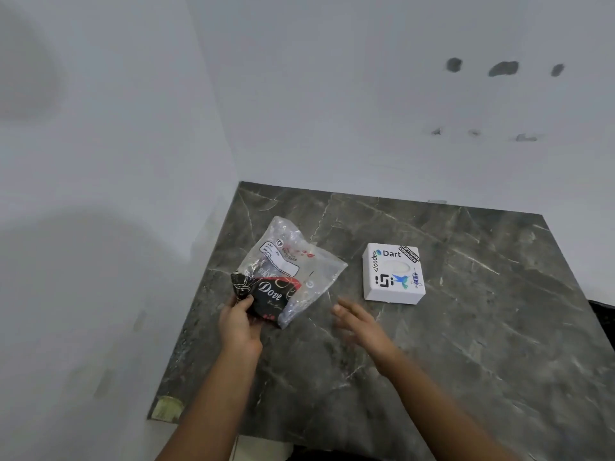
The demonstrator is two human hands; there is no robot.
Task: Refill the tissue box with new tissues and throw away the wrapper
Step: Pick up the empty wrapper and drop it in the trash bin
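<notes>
While the marble surface (466, 327) is carrying the tissue box (393, 273), the limp wrapper (286, 271) is hanging just left of the box, pinched by the left hand (238, 322); it could be slipping loose. The right hand (357, 322) is hovering open, blurred, near the box.
</notes>
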